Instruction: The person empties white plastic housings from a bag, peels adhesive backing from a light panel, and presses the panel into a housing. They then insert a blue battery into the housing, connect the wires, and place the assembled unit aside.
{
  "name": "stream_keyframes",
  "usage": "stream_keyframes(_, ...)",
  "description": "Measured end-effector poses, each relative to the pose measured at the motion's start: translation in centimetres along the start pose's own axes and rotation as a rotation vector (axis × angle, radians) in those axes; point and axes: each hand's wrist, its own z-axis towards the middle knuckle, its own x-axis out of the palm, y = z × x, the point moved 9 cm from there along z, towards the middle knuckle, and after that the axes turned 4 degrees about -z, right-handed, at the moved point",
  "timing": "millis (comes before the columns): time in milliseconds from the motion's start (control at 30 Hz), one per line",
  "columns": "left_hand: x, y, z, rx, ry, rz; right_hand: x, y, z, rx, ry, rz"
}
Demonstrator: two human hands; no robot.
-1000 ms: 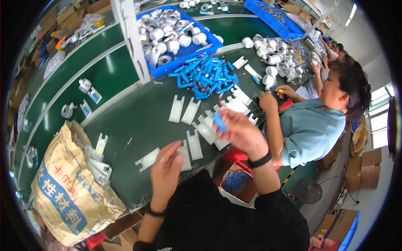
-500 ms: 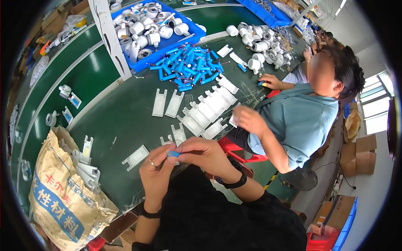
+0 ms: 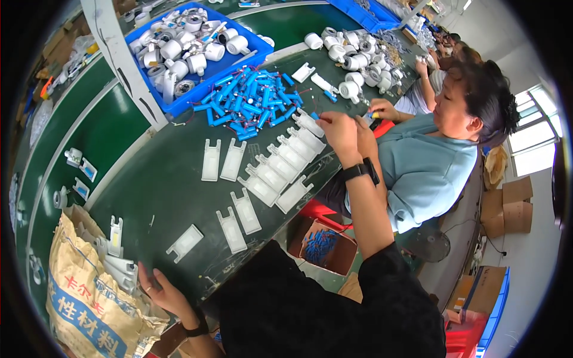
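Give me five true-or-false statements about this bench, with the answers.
1. The left hand is beside the sack. True.
2. The right hand is at the sack. False: it is by the white plates, with a blue cell at its fingertips.
3. The nearer tub holds only blue cells. False: it holds mainly white parts.
4. A box by the near edge of the table holds blue cells. True.
5. The nearest co-worker is dressed in red. False: in light blue.

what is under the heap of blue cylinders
The heap lies on the green table, which shows around its edges; anything beneath the middle is covered and can't be seen.
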Motion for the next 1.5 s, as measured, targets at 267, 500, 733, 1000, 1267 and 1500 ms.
stream_keyframes(267,0.3,2.6,0.2,-0.114,0.033,-0.086,2.0,-2.1,-0.2,-0.002,-0.027,0.015)
stream_keyframes(500,0.4,2.1,0.4,-0.073,0.017,-0.019,3.1,-0.5,-0.3,-0.115,-0.025,-0.091)
stream_keyframes(733,1.1,1.5,0.4,-0.058,0.035,-0.029,3.0,-1.7,0.1,-0.23,-0.04,-0.081)
stream_keyframes(1000,-1.0,2.5,-0.1,-0.047,-0.005,-0.124,-0.4,4.5,4.3,-0.187,-0.028,0.096)
stream_keyframes(1267,-0.2,-3.9,-0.4,0.067,0.222,0.105,13.4,1.9,17.8,-0.066,0.03,-0.271)
stream_keyframes(1500,4.6,-13.3,0.1,0.15,0.384,0.035,3.4,4.9,14.3,0.06,-0.123,0.299)
